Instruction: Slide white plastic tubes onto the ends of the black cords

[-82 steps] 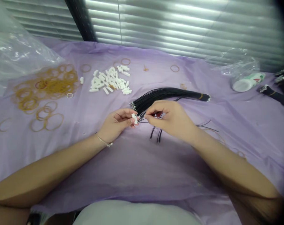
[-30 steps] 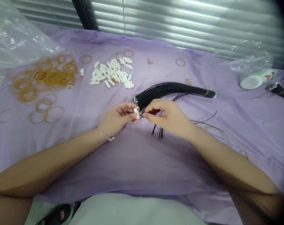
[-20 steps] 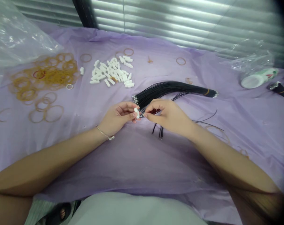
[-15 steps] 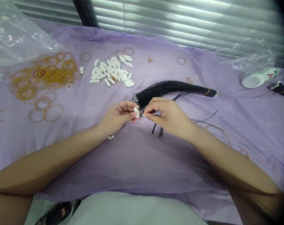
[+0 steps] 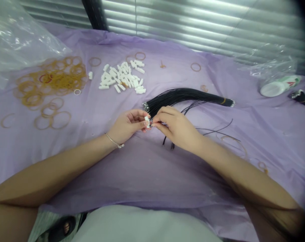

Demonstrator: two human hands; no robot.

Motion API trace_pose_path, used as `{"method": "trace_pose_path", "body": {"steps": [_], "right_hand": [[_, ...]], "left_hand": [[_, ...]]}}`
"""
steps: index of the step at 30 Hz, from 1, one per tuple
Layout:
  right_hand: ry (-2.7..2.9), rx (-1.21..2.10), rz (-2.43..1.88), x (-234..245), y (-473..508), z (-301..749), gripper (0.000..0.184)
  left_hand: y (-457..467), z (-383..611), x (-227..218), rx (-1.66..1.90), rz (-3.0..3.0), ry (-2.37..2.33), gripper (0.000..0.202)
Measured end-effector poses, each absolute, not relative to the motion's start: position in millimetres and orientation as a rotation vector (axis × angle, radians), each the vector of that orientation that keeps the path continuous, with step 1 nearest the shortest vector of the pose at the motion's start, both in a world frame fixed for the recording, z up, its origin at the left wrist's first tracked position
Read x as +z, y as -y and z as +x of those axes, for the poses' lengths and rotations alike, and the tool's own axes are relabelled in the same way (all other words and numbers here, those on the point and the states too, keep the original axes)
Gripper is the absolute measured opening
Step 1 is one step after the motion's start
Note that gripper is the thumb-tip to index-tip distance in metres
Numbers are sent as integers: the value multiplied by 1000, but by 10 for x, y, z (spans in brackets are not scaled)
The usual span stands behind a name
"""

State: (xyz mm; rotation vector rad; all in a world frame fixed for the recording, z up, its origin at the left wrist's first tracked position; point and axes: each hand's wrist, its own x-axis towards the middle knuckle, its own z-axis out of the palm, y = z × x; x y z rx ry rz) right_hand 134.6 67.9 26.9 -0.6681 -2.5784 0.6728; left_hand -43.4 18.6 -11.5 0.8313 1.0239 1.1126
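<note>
My left hand (image 5: pixel 127 125) pinches a small white plastic connector (image 5: pixel 147 121) between thumb and fingertips, just above the purple cloth (image 5: pixel 142 168). My right hand (image 5: pixel 176 127) meets it from the right, its fingers pinched on a thin black wire (image 5: pixel 167 138) whose metal tip is at the connector. More loose black wire ends hang below my right hand. Just behind both hands lies a bundle of black wires (image 5: pixel 185 96), bound near its right end with a yellow band.
A pile of white connectors (image 5: pixel 122 79) lies at the back centre, and a spread of tan rubber bands (image 5: pixel 49 84) at the left. Clear plastic bags (image 5: pixel 18 37) sit at the far left and far right, with a white container (image 5: pixel 277 87) at the right. Window blinds stand behind.
My right hand has edged left, closing the small gap to the connector in my left hand. The view has shifted slightly; the table items have stayed put.
</note>
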Motion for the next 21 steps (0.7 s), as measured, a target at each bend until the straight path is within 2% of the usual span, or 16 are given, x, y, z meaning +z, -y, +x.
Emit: {"method": "trace_pose_path", "body": {"steps": [3,5,9,13,21], "right_hand": [[2626,655,-623,290,-734,1380,11],[2706,613,-529,298,-785,1425,15],[2852,370,-299,296,-868,1511,20],[2781,177,-343,348,-864,1505,18],[2627,628,-598,406,-716,1441,12]], "left_hand": [[-189,-426,-110,1132,824,-1021,24],[-192,-417,-104,1141,816,-1006,24],[-194,-400,-96,1136,790,-998,26],[-196,-399,-97,1136,739,-990,27],[-194,-419,-103,1144,767,-991,26]]}}
